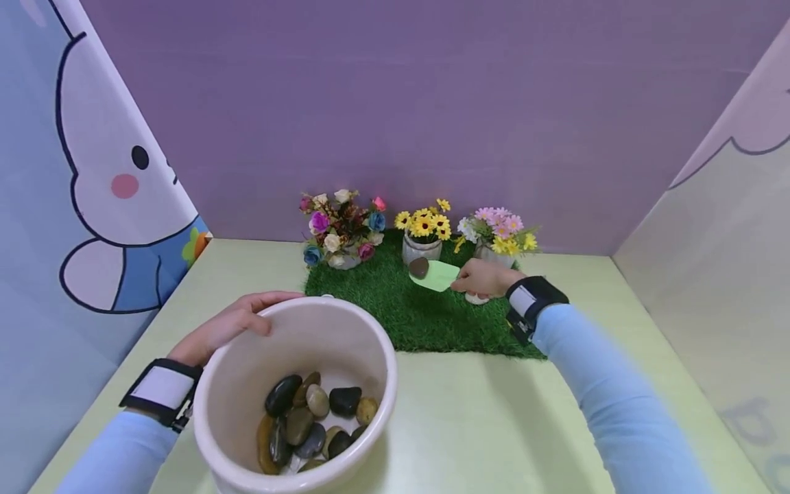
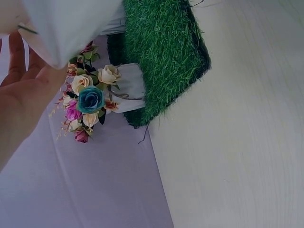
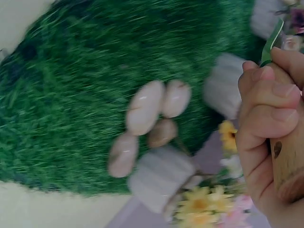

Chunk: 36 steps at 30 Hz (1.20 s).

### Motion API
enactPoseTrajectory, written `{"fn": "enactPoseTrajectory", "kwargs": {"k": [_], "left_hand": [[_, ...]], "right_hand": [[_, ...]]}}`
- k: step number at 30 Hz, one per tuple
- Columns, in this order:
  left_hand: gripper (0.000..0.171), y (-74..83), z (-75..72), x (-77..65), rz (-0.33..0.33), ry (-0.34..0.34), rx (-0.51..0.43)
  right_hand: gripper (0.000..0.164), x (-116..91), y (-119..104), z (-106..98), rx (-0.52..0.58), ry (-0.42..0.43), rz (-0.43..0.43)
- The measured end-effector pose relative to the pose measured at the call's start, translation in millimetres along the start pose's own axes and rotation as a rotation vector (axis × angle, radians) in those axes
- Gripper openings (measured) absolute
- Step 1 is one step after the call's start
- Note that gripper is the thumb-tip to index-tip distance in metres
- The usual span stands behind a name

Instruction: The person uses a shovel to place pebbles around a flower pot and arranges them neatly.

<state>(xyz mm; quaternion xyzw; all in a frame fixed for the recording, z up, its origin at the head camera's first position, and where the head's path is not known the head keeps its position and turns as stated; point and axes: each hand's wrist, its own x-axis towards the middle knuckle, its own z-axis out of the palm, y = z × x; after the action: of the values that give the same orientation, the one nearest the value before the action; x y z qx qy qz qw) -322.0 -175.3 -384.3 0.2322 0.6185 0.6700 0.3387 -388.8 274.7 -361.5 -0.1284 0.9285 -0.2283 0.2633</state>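
Observation:
My right hand (image 1: 484, 278) grips the wooden handle (image 3: 287, 175) of a small trowel with a light green blade (image 1: 443, 276). On the blade lies one brown stone (image 1: 419, 267), held over the green turf mat in front of the yellow flowers. At the left, my left hand (image 1: 231, 322) holds the rim of a large white pot (image 1: 237, 377), thumb over the edge. Several smooth stones (image 1: 299, 425), black, brown and tan, lie at the bottom of this pot, which tilts toward the camera. Pale stones (image 3: 145, 108) sit on the turf below my right hand.
The artificial turf mat (image 1: 426, 329) lies on a pale table (image 1: 457, 425) against a purple back wall (image 1: 432, 103). Along its far edge stand potted roses (image 1: 333, 233), yellow flowers (image 1: 423, 225) and a pink-and-yellow bunch (image 1: 503, 230). Cartoon-printed panels flank the table.

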Motion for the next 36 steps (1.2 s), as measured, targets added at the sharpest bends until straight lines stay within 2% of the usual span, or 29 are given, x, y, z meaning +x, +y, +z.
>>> {"fn": "enactPoseTrajectory", "kwargs": {"k": [7,12,18,24,30,36], "left_hand": [[0.061,-4.5,3.0,-9.8,-0.022,0.018,0.038],[0.062,-4.5,3.4,-3.4,-0.004,-0.017,0.003],[0.061,-4.8,4.7,2.7,0.006,-0.051,-0.035],[0.06,-2.4,4.8,4.3,0.005,-0.028,-0.003],[0.059,-0.8,0.7,2.6,-0.01,-0.026,-0.011],[0.06,-1.9,-1.5,5.4,0.018,-0.054,-0.011]], "right_hand": [[0.041,10,18,19,-0.042,-0.012,0.055],[0.043,10,25,20,-0.063,-0.002,0.124],[0.032,6,30,16,-0.191,0.004,0.175],[0.032,-5,31,3,-0.298,0.013,0.175],[0.031,-15,31,-8,-0.285,0.049,0.165],[0.026,-24,25,-16,-0.273,0.07,0.114]]}}
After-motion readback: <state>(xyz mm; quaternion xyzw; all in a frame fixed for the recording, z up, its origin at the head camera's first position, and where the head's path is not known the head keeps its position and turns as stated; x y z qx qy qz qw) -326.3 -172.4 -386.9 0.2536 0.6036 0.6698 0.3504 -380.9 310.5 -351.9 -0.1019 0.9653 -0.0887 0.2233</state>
